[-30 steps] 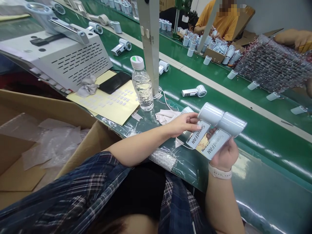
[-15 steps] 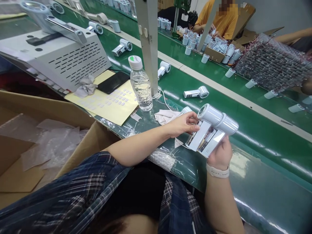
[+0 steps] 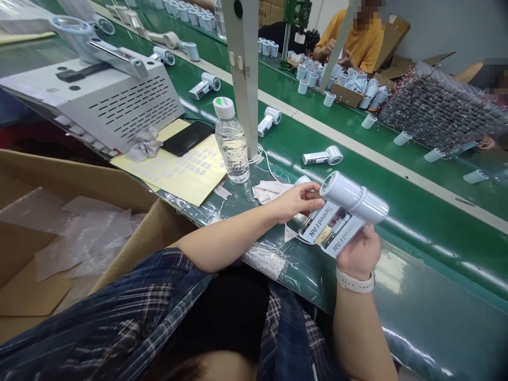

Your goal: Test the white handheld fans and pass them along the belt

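Two white handheld fans marked "SpeedFAN" are held side by side above the green belt (image 3: 428, 227). My left hand (image 3: 297, 201) pinches the left fan (image 3: 329, 203) near the top of its handle. My right hand (image 3: 359, 254), with a pale wristband, is wrapped round the handle of the right fan (image 3: 357, 222) from below. The round fan heads touch each other, with the printed handle sides facing up. A crumpled cloth (image 3: 270, 190) lies just beyond my left hand.
A water bottle (image 3: 230, 140), a yellow sticker sheet (image 3: 178, 172), a dark phone (image 3: 189, 138) and a grey machine (image 3: 95, 100) stand left of a white post (image 3: 244, 74). More fans lie on the belt. A cardboard box (image 3: 79, 222) holds plastic bags. A person in yellow works opposite.
Both fans were rolled in my hands: printed sides up, then glossy edges up, now printed sides up again. The hands stayed at about the same spot.
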### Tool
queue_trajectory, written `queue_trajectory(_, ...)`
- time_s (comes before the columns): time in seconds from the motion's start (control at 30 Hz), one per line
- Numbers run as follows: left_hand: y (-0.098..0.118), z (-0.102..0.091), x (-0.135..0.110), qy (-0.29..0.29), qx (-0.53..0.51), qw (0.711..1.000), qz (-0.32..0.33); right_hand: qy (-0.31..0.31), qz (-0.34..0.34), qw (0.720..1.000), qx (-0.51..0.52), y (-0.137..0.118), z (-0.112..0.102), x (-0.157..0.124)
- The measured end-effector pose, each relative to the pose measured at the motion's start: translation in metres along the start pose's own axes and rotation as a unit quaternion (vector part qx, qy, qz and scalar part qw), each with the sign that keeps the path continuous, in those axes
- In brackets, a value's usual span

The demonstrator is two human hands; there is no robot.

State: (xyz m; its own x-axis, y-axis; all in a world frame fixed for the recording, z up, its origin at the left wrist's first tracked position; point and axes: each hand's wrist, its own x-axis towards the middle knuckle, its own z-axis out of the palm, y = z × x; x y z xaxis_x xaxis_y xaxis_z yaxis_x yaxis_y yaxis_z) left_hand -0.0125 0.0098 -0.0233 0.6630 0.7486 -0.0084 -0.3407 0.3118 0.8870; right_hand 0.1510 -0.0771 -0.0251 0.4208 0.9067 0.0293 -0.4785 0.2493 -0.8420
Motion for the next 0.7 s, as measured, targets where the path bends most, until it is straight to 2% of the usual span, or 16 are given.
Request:
queue_trajectory(0.23,0.000,-0.001,0.001,0.005,0.032,0.999,0.020,-0.006,-0.023,1.000,-0.008,-0.002,0.003,0.000)
queue_trajectory(0.37,0.002,-0.001,-0.001,-0.002,0.080,0.993,0.086,-0.043,-0.054,0.997,-0.033,-0.002,-0.001,0.002)
queue_trajectory(0.43,0.003,-0.001,-0.003,-0.007,0.122,0.984,0.133,-0.044,-0.096,0.991,-0.083,-0.002,-0.003,0.002)
queue_trajectory(0.53,0.005,-0.001,-0.005,0.006,0.204,0.954,0.218,-0.059,-0.178,0.966,-0.175,-0.005,-0.005,0.000)
queue_trajectory(0.63,0.006,-0.002,-0.005,0.044,0.289,0.903,0.314,-0.088,-0.228,0.940,-0.236,-0.011,-0.002,-0.003)
queue_trajectory(0.7,0.005,-0.002,-0.005,0.075,0.328,0.869,0.364,-0.085,-0.256,0.927,-0.260,-0.014,0.001,-0.005)
